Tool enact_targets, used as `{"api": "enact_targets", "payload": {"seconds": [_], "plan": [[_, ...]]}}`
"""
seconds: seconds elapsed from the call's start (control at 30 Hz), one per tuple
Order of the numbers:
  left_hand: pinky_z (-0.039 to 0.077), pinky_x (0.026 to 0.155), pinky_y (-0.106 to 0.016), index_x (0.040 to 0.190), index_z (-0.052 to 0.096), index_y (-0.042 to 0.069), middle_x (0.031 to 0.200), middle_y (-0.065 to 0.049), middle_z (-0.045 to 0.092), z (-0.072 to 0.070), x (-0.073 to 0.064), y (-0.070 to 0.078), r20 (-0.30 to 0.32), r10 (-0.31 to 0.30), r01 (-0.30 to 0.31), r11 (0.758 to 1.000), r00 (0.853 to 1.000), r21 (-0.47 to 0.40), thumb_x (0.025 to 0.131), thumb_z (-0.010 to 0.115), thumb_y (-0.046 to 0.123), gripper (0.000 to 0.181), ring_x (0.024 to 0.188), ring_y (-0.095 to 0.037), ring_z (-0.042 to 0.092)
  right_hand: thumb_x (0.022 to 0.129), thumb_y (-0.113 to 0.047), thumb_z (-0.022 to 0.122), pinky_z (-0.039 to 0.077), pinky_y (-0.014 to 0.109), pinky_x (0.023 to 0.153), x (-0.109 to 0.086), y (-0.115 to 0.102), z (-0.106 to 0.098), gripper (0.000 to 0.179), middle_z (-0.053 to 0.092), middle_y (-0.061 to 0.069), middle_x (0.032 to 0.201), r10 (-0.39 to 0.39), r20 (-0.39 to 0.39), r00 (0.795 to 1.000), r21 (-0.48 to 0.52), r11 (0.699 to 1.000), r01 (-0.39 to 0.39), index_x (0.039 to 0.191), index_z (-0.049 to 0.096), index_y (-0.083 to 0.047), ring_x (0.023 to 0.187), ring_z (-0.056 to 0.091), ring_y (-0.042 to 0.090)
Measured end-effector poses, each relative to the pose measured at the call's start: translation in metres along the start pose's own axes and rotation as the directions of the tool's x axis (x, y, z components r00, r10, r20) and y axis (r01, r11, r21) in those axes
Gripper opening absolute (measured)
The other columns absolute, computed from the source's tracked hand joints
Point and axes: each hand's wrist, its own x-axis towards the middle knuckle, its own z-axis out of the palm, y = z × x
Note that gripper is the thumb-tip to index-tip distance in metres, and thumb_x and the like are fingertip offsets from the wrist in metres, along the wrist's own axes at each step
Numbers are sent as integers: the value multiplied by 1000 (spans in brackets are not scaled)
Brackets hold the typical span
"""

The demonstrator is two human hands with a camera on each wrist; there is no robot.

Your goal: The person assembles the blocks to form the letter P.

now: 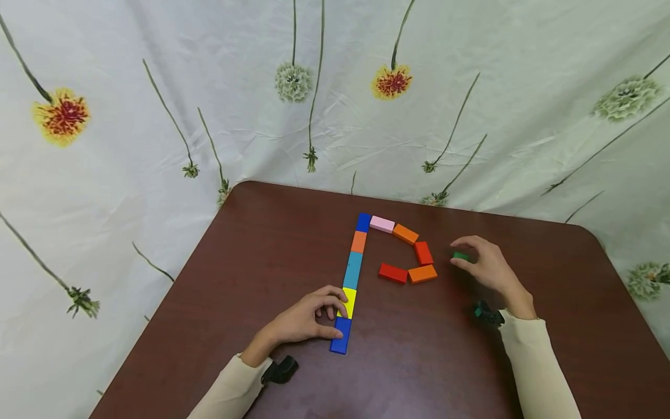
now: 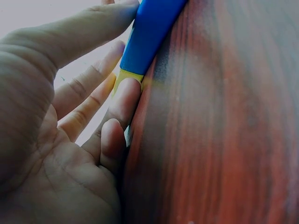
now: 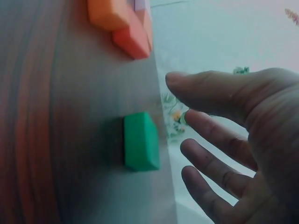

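My left hand (image 1: 309,316) rests over the near end of a straight row of blocks. Its thumb lies at the dark blue block (image 1: 341,338), and its bent fingers touch around the yellow block (image 1: 349,299). In the left wrist view, the blue block (image 2: 152,35) runs past the thumb tip. At the right, my right hand (image 1: 488,263) hovers with thumb and fingers spread around a small green block (image 1: 461,255). The right wrist view shows that green block (image 3: 140,142) on the table, with the fingertips apart from it.
Up the row lie a teal block (image 1: 353,270), an orange-red block (image 1: 358,241) and another blue block (image 1: 363,222). A pink block (image 1: 382,224), orange blocks (image 1: 405,233) and red blocks (image 1: 392,273) curve out rightward. A flowered cloth (image 1: 335,134) hangs behind the brown table (image 1: 272,244).
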Motion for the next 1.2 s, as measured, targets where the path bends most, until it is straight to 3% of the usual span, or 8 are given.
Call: {"api": "enact_targets", "payload": {"seconds": [0.5, 0.8, 1.2], "plan": [[44, 80, -27, 106, 71, 22, 128, 8, 51, -1, 1, 0, 4, -4, 4, 1000, 1000, -4, 83, 83, 25, 26, 91, -11, 56, 89, -8, 75, 47, 60, 92, -6, 18, 1, 32, 64, 26, 120, 111, 76, 991, -2, 994, -111, 119, 64, -1, 106, 63, 43], [44, 80, -27, 105, 70, 24, 128, 7, 52, 0, 1, -1, 7, 0, 0, 1000, 1000, -1, 84, 83, 27, 25, 91, -11, 56, 93, -11, 72, 51, 58, 89, -5, 17, 4, 29, 68, 24, 114, 112, 53, 992, 6, 994, -112, 119, 63, -2, 104, 66, 43], [44, 79, -26, 105, 70, 23, 128, 6, 52, 0, 2, 0, 4, 13, -13, 1000, 1000, -3, 84, 83, 25, 25, 90, -12, 56, 92, -14, 73, 53, 55, 87, 4, 0, 5, 30, 68, 19, 109, 59, 15, 998, 36, 998, -60, 118, 64, -3, 99, 68, 38]]}}
